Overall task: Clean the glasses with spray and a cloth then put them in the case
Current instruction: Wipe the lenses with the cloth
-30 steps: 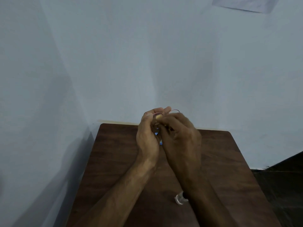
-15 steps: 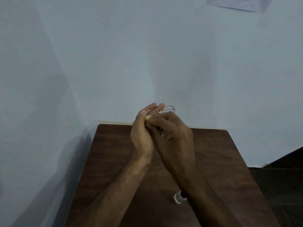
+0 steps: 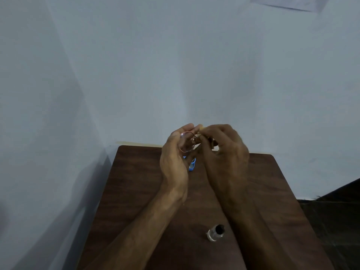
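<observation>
Head view: my left hand point(image 3: 173, 162) and right hand point(image 3: 224, 152) pinch round wire glasses point(image 3: 187, 142) above the tabletop's point(image 3: 136, 182) far edge; clear bottle point(image 3: 215, 232) near edge.

Only one round lens of the glasses point(image 3: 186, 142) shows; the other lens and both temples are hidden behind the right hand point(image 3: 224, 152); a pale sliver at the fingertips point(image 3: 202, 128) may be the cloth, too small to tell; the blue object point(image 3: 191, 166) between the wrists is mostly covered by the left hand point(image 3: 174, 162); the paper point(image 3: 288, 2) on the wall is cut by the top edge; both forearms leave at the bottom edge.
</observation>
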